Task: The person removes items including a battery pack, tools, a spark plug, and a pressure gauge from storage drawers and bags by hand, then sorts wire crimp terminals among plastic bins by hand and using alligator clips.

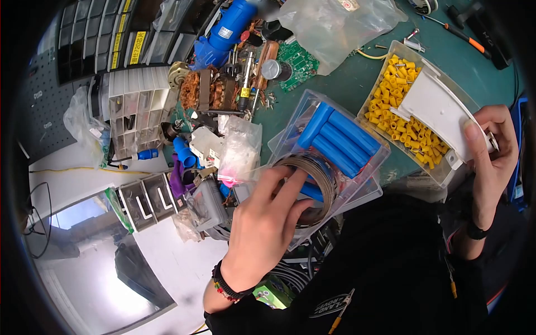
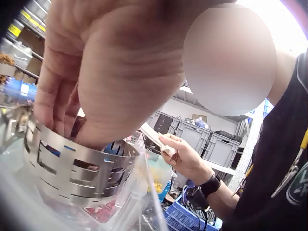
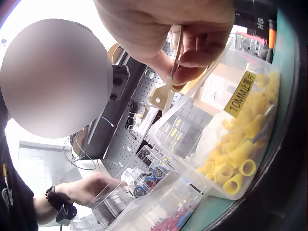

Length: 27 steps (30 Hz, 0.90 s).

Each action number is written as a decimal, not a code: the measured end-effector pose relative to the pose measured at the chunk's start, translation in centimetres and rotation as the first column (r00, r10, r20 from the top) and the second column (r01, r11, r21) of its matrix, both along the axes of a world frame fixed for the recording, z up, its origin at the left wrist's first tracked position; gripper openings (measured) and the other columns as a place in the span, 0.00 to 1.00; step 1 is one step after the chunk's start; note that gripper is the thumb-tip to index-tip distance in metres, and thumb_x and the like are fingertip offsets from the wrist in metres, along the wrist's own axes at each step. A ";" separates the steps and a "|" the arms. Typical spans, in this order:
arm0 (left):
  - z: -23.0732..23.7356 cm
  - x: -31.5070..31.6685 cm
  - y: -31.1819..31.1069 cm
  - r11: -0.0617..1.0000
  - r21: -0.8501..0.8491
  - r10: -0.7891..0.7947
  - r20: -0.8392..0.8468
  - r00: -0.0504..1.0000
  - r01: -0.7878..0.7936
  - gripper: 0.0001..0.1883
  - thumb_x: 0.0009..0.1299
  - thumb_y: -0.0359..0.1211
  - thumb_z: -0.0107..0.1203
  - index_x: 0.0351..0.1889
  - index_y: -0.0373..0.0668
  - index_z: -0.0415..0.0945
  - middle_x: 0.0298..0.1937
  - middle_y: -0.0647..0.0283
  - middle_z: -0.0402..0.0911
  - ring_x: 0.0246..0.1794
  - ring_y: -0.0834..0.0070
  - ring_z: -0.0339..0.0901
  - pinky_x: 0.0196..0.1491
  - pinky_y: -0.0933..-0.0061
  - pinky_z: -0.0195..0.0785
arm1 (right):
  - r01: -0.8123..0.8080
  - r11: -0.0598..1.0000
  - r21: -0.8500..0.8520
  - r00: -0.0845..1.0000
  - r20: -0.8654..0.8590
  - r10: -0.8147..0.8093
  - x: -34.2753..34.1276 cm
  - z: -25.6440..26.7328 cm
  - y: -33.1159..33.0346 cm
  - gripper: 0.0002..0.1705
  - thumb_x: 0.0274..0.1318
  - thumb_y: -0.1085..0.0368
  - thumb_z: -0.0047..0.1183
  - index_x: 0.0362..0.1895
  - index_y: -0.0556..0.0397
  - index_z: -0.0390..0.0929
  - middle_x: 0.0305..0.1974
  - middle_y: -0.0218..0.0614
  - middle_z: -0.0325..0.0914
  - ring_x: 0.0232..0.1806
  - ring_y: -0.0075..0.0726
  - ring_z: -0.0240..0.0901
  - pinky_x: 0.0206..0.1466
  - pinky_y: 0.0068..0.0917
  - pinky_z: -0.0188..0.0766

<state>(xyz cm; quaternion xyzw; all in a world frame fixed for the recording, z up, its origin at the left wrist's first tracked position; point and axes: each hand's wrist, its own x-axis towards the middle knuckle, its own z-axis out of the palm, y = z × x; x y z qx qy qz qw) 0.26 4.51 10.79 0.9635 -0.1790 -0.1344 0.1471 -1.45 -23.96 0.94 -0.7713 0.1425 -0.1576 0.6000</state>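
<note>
My left hand [image 1: 259, 226] has its fingers inside a coiled slotted metal strip [image 1: 329, 187], thumb on its rim; the left wrist view shows the coil [image 2: 79, 173] with fingertips in it. The coil sits at a clear plastic box [image 1: 368, 173] that holds blue cylinders [image 1: 335, 139]. On the right, my right hand [image 1: 494, 151] pinches the end of a white curved plastic piece [image 1: 435, 103], which lies over a clear bin of yellow sleeves [image 1: 391, 84]. In the right wrist view, the hand [image 3: 178, 43] holds the piece above the bin with its yellow label [image 3: 239, 94].
A green circuit board [image 1: 296, 61], a copper-wound motor part [image 1: 209, 92] and a blue motor [image 1: 231, 28] lie at the back. Drawer racks [image 1: 137, 111] stand on the left. A plastic bag [image 1: 338, 33] and an orange-handled tool [image 1: 474, 44] are behind the bin.
</note>
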 end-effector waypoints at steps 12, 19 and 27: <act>0.5 0.5 0.1 0.853 0.482 -0.226 -0.009 0.974 0.202 0.17 0.62 0.43 0.62 0.39 0.41 0.74 0.27 0.61 0.76 0.27 0.61 0.78 0.26 0.64 0.68 | 0.021 1.000 -0.016 1.000 0.001 -0.021 -0.3 -0.2 0.1 0.10 0.56 0.63 0.62 0.35 0.52 0.74 0.22 0.23 0.73 0.18 0.08 0.57 0.22 0.11 0.48; 0.5 0.6 -0.1 0.880 0.448 -0.149 -0.055 0.987 0.158 0.18 0.62 0.44 0.63 0.37 0.40 0.72 0.27 0.58 0.76 0.27 0.58 0.78 0.27 0.63 0.67 | 0.003 1.000 0.018 1.000 -0.013 -0.003 -0.3 -0.1 0.0 0.09 0.57 0.64 0.61 0.35 0.52 0.74 0.22 0.23 0.73 0.20 0.08 0.59 0.23 0.11 0.48; 0.7 0.3 -0.5 0.922 0.380 -0.061 -0.057 0.997 0.078 0.16 0.65 0.42 0.62 0.36 0.40 0.72 0.28 0.58 0.77 0.27 0.55 0.78 0.28 0.60 0.67 | -0.002 1.000 0.021 1.000 0.021 0.002 -0.2 -0.3 0.0 0.09 0.57 0.66 0.61 0.36 0.53 0.74 0.23 0.23 0.73 0.22 0.08 0.60 0.26 0.10 0.49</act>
